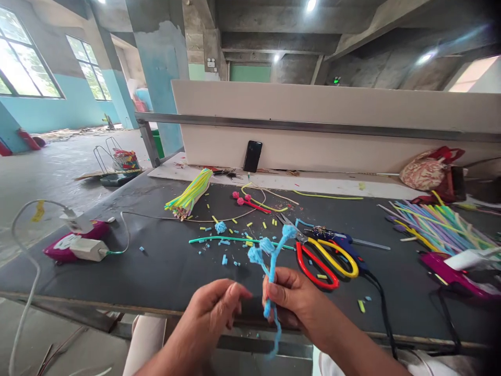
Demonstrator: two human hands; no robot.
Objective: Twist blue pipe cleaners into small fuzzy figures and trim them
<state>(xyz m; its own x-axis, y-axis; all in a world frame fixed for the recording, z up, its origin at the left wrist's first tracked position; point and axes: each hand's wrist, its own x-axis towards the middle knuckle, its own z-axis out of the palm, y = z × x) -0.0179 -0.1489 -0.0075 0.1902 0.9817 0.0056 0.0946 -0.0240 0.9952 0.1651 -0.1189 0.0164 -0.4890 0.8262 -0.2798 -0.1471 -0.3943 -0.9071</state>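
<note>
My right hand (291, 297) is closed in a pinch round the stem of a blue pipe-cleaner sprig (273, 259). Three fuzzy blue knots top the sprig, and a loose tail hangs below the fingers. To its left, my left hand (217, 310) is held with loosely bent fingers, slightly blurred, apart from the sprig, and nothing shows in it. Scissors (319, 261) with one red and one yellow handle lie beyond my right hand. A green pipe cleaner (227, 238) and a loose blue knot (220, 227) rest on the table behind the sprig.
Small blue and yellow cut bits litter the dark table (156, 271). A pink sprig (250, 201), a yellow-green bundle (191, 193), a phone (252, 156) and a blue glue gun (344, 243) lie farther back. Coloured pipe cleaners (442, 224) sit right; a power strip (78, 243) with a cable sits left.
</note>
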